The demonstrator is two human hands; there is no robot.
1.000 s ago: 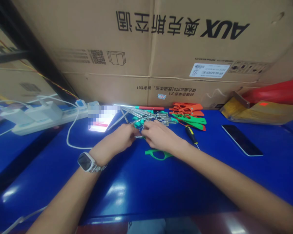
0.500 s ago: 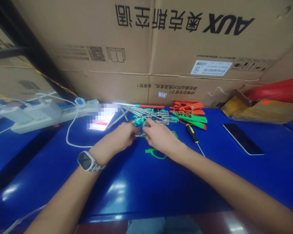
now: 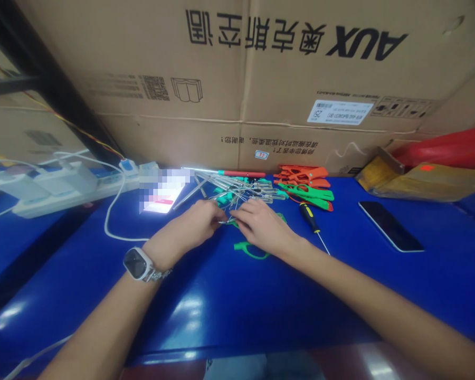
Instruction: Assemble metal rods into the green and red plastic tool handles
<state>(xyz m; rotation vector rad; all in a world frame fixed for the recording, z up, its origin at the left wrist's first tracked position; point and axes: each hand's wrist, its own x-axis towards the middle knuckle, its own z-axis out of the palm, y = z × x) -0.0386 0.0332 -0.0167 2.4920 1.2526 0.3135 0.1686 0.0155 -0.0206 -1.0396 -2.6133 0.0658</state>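
Observation:
My left hand, below a wrist with a watch, has its fingers closed on a thin metal piece that sticks out toward the right. My right hand is just beside it, its thumb and fingers pinched together near the same spot; what lies between them is too small to make out. Behind both hands is a pile of metal rods and wires with teal parts. A green plastic handle piece lies on the blue table below my right hand.
Orange handle pieces and green ones are stacked right of the pile, near a screwdriver. A dark phone lies at right, a lit phone and power strip at left. Cardboard stands behind.
My right hand's fingers have lowered slightly, away from the wires in the pile. My left hand stays nearly in place, and the view has shifted a little.

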